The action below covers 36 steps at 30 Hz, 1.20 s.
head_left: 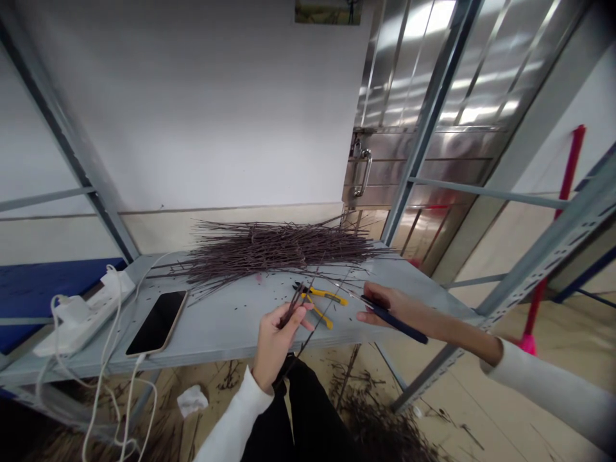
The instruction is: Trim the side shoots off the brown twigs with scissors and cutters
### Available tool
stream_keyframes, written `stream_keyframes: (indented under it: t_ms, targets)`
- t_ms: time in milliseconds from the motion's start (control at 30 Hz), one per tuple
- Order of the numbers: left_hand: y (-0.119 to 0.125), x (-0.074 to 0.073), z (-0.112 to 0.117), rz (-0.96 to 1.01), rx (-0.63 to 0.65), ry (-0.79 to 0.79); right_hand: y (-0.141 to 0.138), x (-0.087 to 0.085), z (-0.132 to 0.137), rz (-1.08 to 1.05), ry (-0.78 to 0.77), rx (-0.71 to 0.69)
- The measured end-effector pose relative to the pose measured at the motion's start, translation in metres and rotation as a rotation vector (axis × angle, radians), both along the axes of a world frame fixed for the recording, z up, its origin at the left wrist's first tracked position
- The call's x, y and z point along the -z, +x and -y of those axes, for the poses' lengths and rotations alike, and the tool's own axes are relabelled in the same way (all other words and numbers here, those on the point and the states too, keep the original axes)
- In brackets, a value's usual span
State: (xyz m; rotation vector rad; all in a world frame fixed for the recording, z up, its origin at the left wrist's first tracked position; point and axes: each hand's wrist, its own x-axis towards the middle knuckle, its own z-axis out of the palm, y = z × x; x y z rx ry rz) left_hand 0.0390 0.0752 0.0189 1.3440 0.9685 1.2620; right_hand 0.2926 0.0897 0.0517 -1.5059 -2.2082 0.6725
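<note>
My left hand (276, 337) is closed around a few thin dark sticks (299, 301) at the front edge of the grey shelf (226, 321). My right hand (389, 307) grips a dark blue-handled tool (399, 324), its thin tip pointing left toward the sticks. Yellow-handled pliers (321, 301) lie on the shelf between my two hands. A big heap of dark sticks (274, 249) is spread across the back of the shelf.
A phone (158, 322) lies face up at the left, beside a white power strip (81, 317) with white cables. Cut stick pieces litter the floor (380, 427) below. Metal rack posts (428, 122) stand around; a red pole (553, 237) is at right.
</note>
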Motion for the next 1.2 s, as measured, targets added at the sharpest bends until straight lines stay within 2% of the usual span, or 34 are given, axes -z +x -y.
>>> stream_keyframes:
  t_ms: [233, 433, 567, 933, 1067, 1200]
  targets:
    - [-0.002, -0.014, 0.014, 0.031, 0.066, -0.004, -0.007, -0.006, 0.027, 0.048, -0.064, -0.021]
    - [-0.004, -0.016, 0.019, 0.038, 0.069, 0.003, -0.007, 0.012, 0.031, -0.044, -0.118, 0.027]
    - [-0.005, -0.017, 0.021, 0.035, 0.065, 0.001, -0.005, 0.019, 0.033, -0.159, -0.095, 0.003]
    - [-0.005, -0.022, 0.028, 0.084, 0.125, 0.007, -0.016, 0.001, 0.047, -0.209, -0.169, -0.047]
    - [-0.003, -0.021, 0.025, 0.086, 0.124, 0.021, -0.016, 0.011, 0.045, -0.237, -0.145, 0.005]
    - [-0.002, -0.020, 0.018, 0.081, 0.067, 0.039, -0.017, 0.027, 0.040, -0.349, -0.167, 0.059]
